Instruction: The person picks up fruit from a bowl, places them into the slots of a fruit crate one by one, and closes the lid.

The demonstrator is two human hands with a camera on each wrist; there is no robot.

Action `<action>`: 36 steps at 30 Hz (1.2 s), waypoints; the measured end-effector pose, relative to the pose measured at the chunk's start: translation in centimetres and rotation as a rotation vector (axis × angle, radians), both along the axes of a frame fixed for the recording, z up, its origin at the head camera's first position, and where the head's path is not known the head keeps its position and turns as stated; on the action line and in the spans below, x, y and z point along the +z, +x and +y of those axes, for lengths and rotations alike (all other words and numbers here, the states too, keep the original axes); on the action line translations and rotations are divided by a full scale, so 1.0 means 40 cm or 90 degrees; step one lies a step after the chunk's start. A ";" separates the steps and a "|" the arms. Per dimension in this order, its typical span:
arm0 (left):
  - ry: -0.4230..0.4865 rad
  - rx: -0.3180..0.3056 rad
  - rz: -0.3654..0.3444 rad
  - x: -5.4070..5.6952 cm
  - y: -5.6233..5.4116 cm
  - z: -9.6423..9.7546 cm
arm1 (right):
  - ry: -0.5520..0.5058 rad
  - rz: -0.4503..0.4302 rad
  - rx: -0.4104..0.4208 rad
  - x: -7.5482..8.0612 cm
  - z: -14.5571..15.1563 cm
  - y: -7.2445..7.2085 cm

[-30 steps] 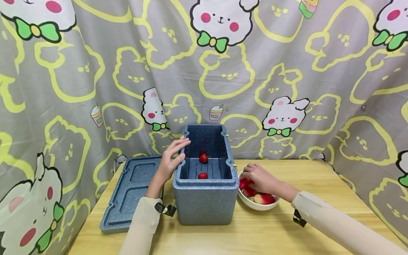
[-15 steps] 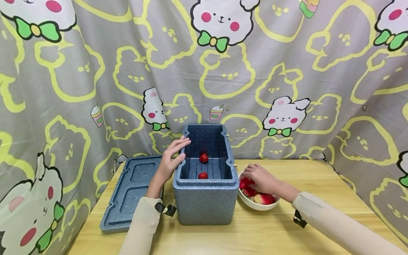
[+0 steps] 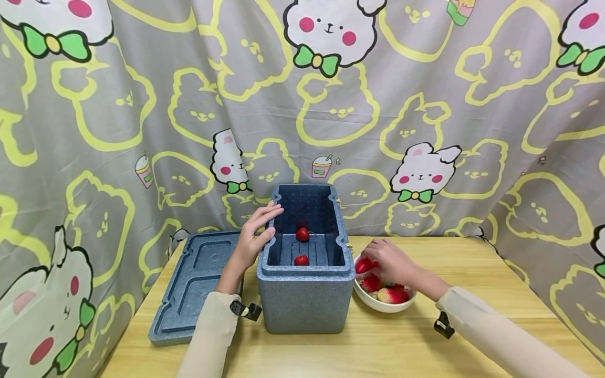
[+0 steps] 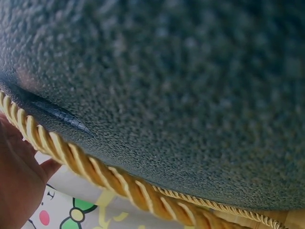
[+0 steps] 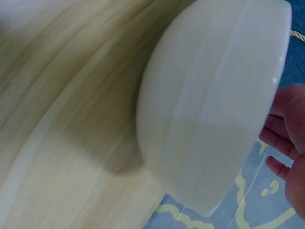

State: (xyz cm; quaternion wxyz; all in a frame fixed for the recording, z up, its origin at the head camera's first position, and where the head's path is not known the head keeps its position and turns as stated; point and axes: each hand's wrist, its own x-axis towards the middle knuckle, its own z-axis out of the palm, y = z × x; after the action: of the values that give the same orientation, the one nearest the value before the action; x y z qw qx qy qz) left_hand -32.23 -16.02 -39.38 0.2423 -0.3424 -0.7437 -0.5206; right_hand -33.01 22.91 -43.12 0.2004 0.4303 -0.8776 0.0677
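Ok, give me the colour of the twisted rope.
The twisted rope is golden yellow, clearest in the left wrist view.

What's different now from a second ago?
The right hand has shifted slightly away from the blue-grey box, over the white bowl, uncovering more of the red fruit there; whether it has gripped any is unclear. The left hand stays on the box, and the two red pieces inside and the lid lie as before.

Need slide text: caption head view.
Left hand on open blue box, right hand at white bowl of red fruit.
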 end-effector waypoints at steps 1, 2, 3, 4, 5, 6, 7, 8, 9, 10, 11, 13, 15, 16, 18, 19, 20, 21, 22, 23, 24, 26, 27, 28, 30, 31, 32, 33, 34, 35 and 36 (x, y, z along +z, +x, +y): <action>0.000 0.000 0.000 0.000 0.000 0.000 | -0.004 -0.003 -0.005 0.004 0.001 0.001; -0.001 0.000 0.000 0.001 0.000 0.000 | -0.009 -0.007 -0.012 0.009 0.002 0.002; -0.002 0.000 0.000 0.001 0.000 0.000 | -0.015 -0.009 -0.017 0.014 0.003 0.004; -0.002 0.000 0.000 0.001 0.000 0.000 | -0.022 -0.012 -0.021 0.018 0.004 0.005; -0.003 -0.001 0.000 0.001 -0.001 0.001 | -0.029 -0.016 -0.024 0.023 0.006 0.006; -0.003 0.000 0.000 0.001 -0.001 0.001 | -0.036 -0.017 -0.026 0.027 0.007 0.007; -0.003 0.000 0.001 0.001 0.000 0.001 | -0.044 -0.018 -0.025 0.031 0.009 0.008; -0.004 0.000 0.001 0.002 0.000 0.001 | -0.049 -0.018 -0.025 0.035 0.010 0.008; -0.004 0.000 0.001 0.002 0.000 0.001 | -0.053 -0.018 -0.024 0.037 0.012 0.009; -0.004 0.000 0.001 0.002 0.000 0.001 | -0.056 -0.016 -0.024 0.039 0.013 0.009; -0.004 -0.001 0.001 0.002 0.000 0.001 | -0.057 -0.015 -0.024 0.042 0.014 0.010; -0.004 -0.001 0.002 0.002 0.000 0.001 | -0.060 -0.011 -0.023 0.045 0.017 0.011; -0.003 -0.001 0.001 0.001 0.001 0.000 | -0.062 -0.010 -0.026 0.049 0.018 0.012; -0.002 -0.001 0.001 0.001 0.001 0.000 | -0.063 -0.009 -0.026 0.051 0.018 0.013; -0.002 -0.001 0.001 0.000 0.000 0.000 | -0.068 -0.008 -0.024 0.056 0.019 0.014; -0.001 0.000 0.000 -0.001 0.000 -0.001 | -0.072 -0.009 -0.025 0.058 0.019 0.015; -0.001 0.001 -0.001 -0.001 0.001 -0.001 | -0.075 -0.009 -0.025 0.061 0.019 0.015; -0.001 0.002 -0.001 -0.001 0.001 -0.001 | -0.077 -0.008 -0.025 0.063 0.020 0.016; -0.002 0.002 -0.001 -0.002 0.001 -0.001 | -0.080 -0.007 -0.024 0.065 0.021 0.016; -0.002 0.003 -0.002 -0.002 0.002 -0.001 | -0.082 -0.005 -0.024 0.068 0.021 0.016; -0.002 0.003 -0.002 -0.002 0.002 -0.001 | -0.083 -0.005 -0.026 0.070 0.022 0.016; -0.002 0.003 -0.002 -0.002 0.002 -0.001 | -0.082 -0.003 -0.027 0.075 0.023 0.015; -0.002 0.003 -0.002 -0.002 0.002 -0.001 | -0.081 -0.005 -0.029 0.078 0.024 0.015; -0.002 0.002 -0.001 -0.002 0.002 -0.001 | -0.080 -0.005 -0.029 0.081 0.024 0.015; -0.001 0.002 -0.001 -0.001 0.003 0.000 | -0.076 -0.008 -0.033 0.086 0.026 0.015; -0.002 0.002 0.000 -0.001 0.002 0.000 | -0.075 -0.007 -0.035 0.089 0.027 0.014; -0.002 0.002 0.000 -0.001 0.003 0.000 | -0.076 -0.007 -0.036 0.091 0.027 0.014; -0.002 0.002 0.000 -0.001 0.002 0.000 | -0.077 -0.007 -0.036 0.093 0.028 0.014; -0.002 0.002 0.001 -0.001 0.003 0.000 | -0.080 -0.003 -0.036 0.096 0.029 0.013; -0.002 0.001 0.001 -0.001 0.003 0.000 | -0.082 -0.002 -0.036 0.099 0.030 0.013; -0.002 0.001 0.001 -0.001 0.002 0.000 | -0.086 0.003 -0.033 0.102 0.030 0.013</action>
State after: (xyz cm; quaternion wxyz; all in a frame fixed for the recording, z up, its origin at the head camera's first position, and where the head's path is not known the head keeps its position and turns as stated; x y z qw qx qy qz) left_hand -32.14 -16.01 -39.41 0.2428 -0.3426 -0.7444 -0.5192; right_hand -32.51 24.12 -39.02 0.2329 0.3928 -0.8815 0.1200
